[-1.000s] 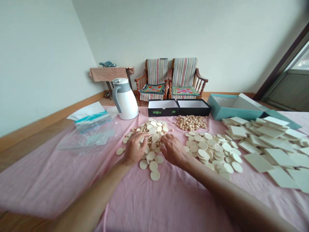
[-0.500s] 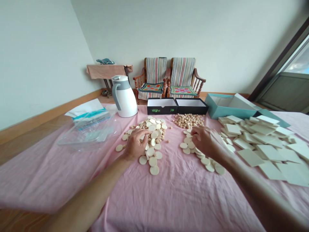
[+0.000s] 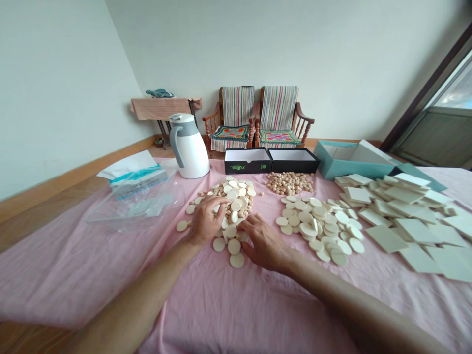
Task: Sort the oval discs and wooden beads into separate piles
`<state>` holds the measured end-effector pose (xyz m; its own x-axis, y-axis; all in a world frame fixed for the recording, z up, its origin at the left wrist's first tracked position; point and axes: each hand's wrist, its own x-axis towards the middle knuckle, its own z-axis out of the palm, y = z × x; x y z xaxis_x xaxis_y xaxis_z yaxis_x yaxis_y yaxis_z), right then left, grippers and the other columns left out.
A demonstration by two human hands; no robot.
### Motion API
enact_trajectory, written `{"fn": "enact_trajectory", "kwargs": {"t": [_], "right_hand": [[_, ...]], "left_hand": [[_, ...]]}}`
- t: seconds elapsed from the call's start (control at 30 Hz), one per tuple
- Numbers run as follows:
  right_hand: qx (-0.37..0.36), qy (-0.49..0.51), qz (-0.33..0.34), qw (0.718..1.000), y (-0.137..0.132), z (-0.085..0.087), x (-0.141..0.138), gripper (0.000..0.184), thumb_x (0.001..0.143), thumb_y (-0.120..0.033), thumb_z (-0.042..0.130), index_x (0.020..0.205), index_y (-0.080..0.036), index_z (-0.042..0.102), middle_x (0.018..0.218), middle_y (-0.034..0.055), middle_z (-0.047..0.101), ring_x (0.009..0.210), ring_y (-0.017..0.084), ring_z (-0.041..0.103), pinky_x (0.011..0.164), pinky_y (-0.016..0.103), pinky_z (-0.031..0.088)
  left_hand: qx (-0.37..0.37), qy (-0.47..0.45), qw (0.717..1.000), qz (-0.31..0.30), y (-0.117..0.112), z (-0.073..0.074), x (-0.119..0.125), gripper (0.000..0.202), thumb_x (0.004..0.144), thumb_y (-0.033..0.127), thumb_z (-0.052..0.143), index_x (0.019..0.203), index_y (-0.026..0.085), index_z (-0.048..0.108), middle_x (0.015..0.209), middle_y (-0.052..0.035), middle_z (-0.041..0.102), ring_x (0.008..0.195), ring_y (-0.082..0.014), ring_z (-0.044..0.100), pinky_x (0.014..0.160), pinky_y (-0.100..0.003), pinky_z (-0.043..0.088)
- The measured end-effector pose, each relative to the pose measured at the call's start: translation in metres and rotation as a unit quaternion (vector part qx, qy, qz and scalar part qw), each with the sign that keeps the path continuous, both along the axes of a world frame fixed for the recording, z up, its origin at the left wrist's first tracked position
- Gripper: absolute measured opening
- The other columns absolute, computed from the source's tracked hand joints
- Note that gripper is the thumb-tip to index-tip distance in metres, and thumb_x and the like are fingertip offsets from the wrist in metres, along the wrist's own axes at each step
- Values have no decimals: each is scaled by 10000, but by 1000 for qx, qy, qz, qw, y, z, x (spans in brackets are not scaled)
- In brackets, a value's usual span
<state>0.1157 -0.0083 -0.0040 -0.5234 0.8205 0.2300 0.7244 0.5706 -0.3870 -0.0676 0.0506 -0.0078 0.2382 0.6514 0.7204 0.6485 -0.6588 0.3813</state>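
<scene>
The right hand (image 3: 267, 246), thumb and fingers apart, lies at the near right edge of a heap of pale discs (image 3: 233, 247) and small wooden pieces (image 3: 241, 214) on the counter (image 3: 214, 295). The left hand (image 3: 206, 216) curls over its left side; whether it grips anything, I can't tell. A brisk sweep could topple overlapping discs and send loose pieces rolling. Both palms are hidden, and the square tiles (image 3: 416, 231) run out of sight rightward.

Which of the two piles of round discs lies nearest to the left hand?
The left pile: it lies right at the left hand, with small pieces mixed in. The right pile is beyond the right hand.
</scene>
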Motion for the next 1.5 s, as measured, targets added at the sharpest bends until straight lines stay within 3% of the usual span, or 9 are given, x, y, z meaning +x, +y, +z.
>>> {"fn": "enact_trajectory", "kwargs": {"t": [0.13, 0.27, 0.47, 0.57, 0.7, 0.83, 1.13, 1.27, 1.5], "right_hand": [[11, -17, -33, 999, 1, 2, 11, 193, 753, -107, 526, 933, -146, 583, 934, 98, 561, 928, 207, 495, 809, 313, 400], [26, -93, -124, 988, 6, 27, 47, 141, 742, -90, 505, 842, -157, 578, 886, 101, 548, 868, 211, 490, 764, 324, 378], [71, -211, -275, 935, 13, 62, 101, 137, 730, -158, 551, 858, -157, 599, 941, 142, 567, 910, 274, 487, 745, 381, 356], [86, -175, -236, 952, 11, 59, 96, 134, 749, -143, 549, 867, -161, 610, 960, 136, 578, 924, 270, 499, 778, 396, 367], [42, -2, -46, 998, 0, 38, 51, 237, 826, -130, 505, 1042, -182, 588, 991, 79, 594, 905, 189, 530, 794, 321, 407], [31, 16, 62, 997, -14, 18, 5, 179, 822, -202, 562, 999, -183, 581, 984, 70, 593, 917, 201, 509, 801, 326, 412], [36, -18, 13, 999, -16, 6, -15, 104, 800, -228, 592, 886, -174, 570, 900, 69, 591, 896, 213, 493, 806, 332, 387], [56, 3, -43, 997, -11, 20, 12, 93, 805, -145, 505, 867, -171, 570, 868, 68, 573, 861, 195, 499, 782, 311, 383], [62, -130, -180, 973, 3, 38, 76, 106, 764, -169, 549, 846, -162, 616, 880, 99, 590, 860, 235, 518, 779, 364, 362]], "left_hand": [[-2, 0, 1000, 1, 0, 1, 1, 206, 847, 143, 479, 911, 176, 672, 933, -51, 708, 931, -184, 630, 887, -331, 484], [-9, -3, 1000, -3, 0, 0, 1, 196, 851, 158, 482, 908, 181, 667, 929, -48, 708, 921, -183, 634, 880, -332, 488], [-10, -7, 1000, -5, 1, -1, 0, 193, 842, 148, 488, 900, 181, 669, 924, -40, 715, 927, -184, 640, 892, -331, 483], [-15, -5, 1000, -1, 1, -1, -1, 202, 841, 148, 483, 906, 182, 671, 930, -42, 714, 932, -187, 635, 902, -343, 478], [-18, -7, 1000, 3, 2, -2, -2, 208, 842, 157, 481, 918, 183, 674, 929, -46, 710, 941, -189, 629, 901, -347, 480], [-18, -5, 1000, 9, 2, -2, -2, 207, 850, 160, 480, 916, 185, 674, 925, -44, 711, 933, -189, 629, 897, -346, 479], [-9, -7, 1000, 2, 1, -1, -1, 203, 857, 148, 477, 911, 180, 670, 926, -38, 711, 918, -180, 633, 882, -322, 478], [-9, -7, 1000, 5, 2, -2, -2, 201, 844, 138, 486, 907, 182, 672, 922, -34, 709, 913, -178, 633, 878, -316, 480], [-6, -7, 1000, 1, 4, -4, -3, 198, 830, 135, 495, 897, 172, 677, 909, -39, 712, 913, -182, 637, 878, -310, 478]]}}
